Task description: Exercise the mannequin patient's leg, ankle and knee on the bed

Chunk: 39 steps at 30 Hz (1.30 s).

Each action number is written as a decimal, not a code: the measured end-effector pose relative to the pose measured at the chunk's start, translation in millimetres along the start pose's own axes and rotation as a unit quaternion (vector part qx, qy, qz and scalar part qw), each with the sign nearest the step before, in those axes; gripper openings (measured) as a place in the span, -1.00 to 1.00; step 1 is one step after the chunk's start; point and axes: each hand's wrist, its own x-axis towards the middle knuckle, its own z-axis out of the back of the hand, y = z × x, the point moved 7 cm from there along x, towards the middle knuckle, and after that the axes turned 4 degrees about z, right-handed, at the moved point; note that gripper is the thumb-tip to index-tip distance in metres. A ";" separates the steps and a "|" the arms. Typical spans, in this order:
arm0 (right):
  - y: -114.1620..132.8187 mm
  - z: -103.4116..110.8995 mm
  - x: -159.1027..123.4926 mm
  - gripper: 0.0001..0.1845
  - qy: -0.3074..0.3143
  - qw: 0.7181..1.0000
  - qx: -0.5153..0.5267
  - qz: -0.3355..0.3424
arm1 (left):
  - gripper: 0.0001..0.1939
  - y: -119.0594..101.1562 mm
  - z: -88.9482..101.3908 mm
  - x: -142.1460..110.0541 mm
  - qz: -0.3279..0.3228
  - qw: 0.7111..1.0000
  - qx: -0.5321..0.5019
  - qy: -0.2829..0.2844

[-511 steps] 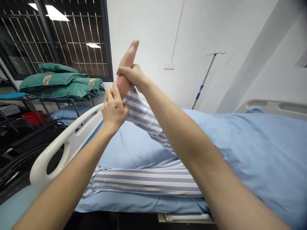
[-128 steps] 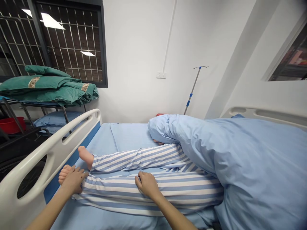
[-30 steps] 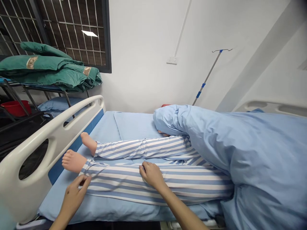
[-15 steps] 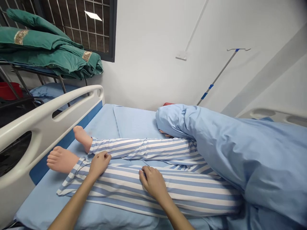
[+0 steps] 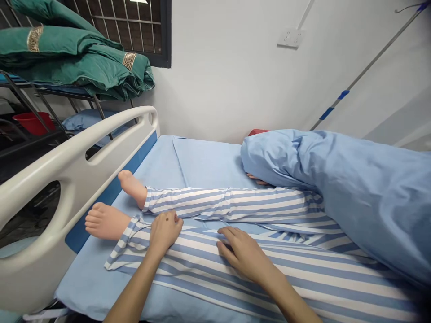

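Note:
Two smooth, mannequin-like feet (image 5: 107,221) stick out of blue-and-white striped trousers (image 5: 208,260) on a bed. My left hand (image 5: 165,231) lies on the nearer trouser leg, close to its cuff. Its fingers are curled down into the cloth and partly hidden. Farther along the same leg, around knee height, my right hand (image 5: 245,252) rests palm down. Its thumb and fingers are apart. A light blue quilt (image 5: 353,179) covers the upper part of the legs. Fingertips (image 5: 257,179) peek out beneath the quilt's far edge.
A white bed-end board (image 5: 72,161) stands at the left. Behind it, a rack carries folded green bedding (image 5: 77,63), with a red bucket (image 5: 35,123) below. An infusion pole (image 5: 365,69) rises at the right, near the wall socket (image 5: 291,38). Light blue sheet (image 5: 208,161) covers the mattress.
The view has shifted, so the bed appears farther right. My right hand's fingers have spread from a more curled pose. The left hand stays curled on the trouser leg.

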 end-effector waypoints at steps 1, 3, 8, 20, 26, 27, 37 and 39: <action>8.4 6.5 6.8 -0.73 -0.003 1.000 -0.005 0.023 | -0.82 -0.4 -0.1 -0.1 0.000 1.000 0.002 0.001; 28.5 19.4 22.9 -0.70 -0.010 0.997 -0.012 0.076 | -0.81 -1.1 -0.5 -0.3 0.002 1.000 0.009 0.004; 69.9 38.0 73.5 -0.70 -0.016 0.986 -0.021 0.165 | -0.78 0.1 -1.3 -0.3 0.005 1.000 0.030 0.006; 18.3 -6.1 144.4 -0.70 -0.212 0.975 0.030 0.067 | -0.79 1.0 -6.3 1.5 0.025 0.999 0.034 0.028; 0.3 -13.6 145.5 -0.78 -0.214 0.976 0.027 0.025 | -0.90 0.8 -5.6 6.8 -0.025 0.999 -0.018 0.020; 0.3 -14.0 145.5 -0.78 -0.213 0.976 0.024 0.024 | -0.90 -1.2 -2.8 10.7 -0.049 0.998 -0.031 0.011; 4.0 -15.9 148.5 -0.82 -0.230 0.972 0.043 0.024 | -0.34 -8.8 24.3 79.7 -0.173 0.976 0.133 -0.021; 4.9 -17.0 148.9 -0.83 -0.227 0.973 0.043 0.025 | -0.28 8.6 13.1 88.4 -0.159 0.967 0.198 0.030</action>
